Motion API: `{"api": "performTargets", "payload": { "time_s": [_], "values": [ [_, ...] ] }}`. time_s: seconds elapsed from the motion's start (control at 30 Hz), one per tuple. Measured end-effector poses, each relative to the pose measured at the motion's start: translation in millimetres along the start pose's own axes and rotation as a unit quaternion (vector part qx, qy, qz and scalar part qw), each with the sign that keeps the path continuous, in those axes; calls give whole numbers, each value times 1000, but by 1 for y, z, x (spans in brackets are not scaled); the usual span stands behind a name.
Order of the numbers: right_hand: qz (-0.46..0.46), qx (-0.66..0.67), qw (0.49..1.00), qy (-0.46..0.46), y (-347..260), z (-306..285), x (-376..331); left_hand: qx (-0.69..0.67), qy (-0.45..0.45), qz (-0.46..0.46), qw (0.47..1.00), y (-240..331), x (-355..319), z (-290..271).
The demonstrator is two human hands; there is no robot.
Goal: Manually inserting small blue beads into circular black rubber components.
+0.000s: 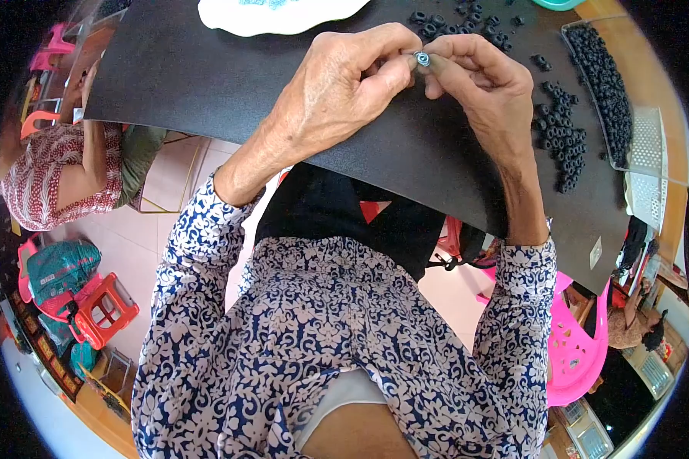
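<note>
Over the dark table [406, 149], both hands meet fingertip to fingertip. My left hand [337, 88] pinches a small round piece [422, 58] with a pale blue and dark ring pattern. From the other side, my right hand [486, 80] closes thumb and forefinger on the same piece. Its exact kind is too small to make out. Just beyond the hands lie loose black ring-shaped pieces [475, 17]. More black ring-shaped pieces [560, 138] are scattered to the right of my right hand.
A white plate [283, 23] at the far edge holds small light blue pieces. On the right stands a clear tray [608, 99] full of black pieces, beside a white perforated basket [648, 141]. A pink chair [578, 352] is at lower right, a person [65, 168] at left.
</note>
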State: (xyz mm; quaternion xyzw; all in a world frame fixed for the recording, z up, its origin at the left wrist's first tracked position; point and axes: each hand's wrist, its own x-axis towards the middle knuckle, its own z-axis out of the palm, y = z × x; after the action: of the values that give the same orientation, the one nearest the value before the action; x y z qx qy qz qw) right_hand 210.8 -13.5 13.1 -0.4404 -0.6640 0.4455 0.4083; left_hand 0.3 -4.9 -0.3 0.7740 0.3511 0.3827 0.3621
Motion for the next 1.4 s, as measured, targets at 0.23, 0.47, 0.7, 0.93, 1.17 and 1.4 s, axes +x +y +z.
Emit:
{"api": "performTargets", "payload": {
  "time_s": [0.23,0.47,0.7,0.93,1.17,1.4],
  "values": [
    [-6,35,999,-12,3,5,-1,-14,72,13,997,-3,1,7],
    [15,69,997,11,3,12,-1,-33,74,-13,997,-3,-2,7],
    [-13,-8,999,46,11,-9,0,-6,132,65,989,30,-38,-23],
    [-38,-12,999,33,3,-4,1,-453,-66,-445,770,-5,-185,16],
    [-13,-120,987,-103,-35,20,-48,-479,-195,-270,812,17,-139,40],
    [-108,-268,957,-40,-30,52,-70,-423,-198,-257,846,44,-129,26]
  ]
}}
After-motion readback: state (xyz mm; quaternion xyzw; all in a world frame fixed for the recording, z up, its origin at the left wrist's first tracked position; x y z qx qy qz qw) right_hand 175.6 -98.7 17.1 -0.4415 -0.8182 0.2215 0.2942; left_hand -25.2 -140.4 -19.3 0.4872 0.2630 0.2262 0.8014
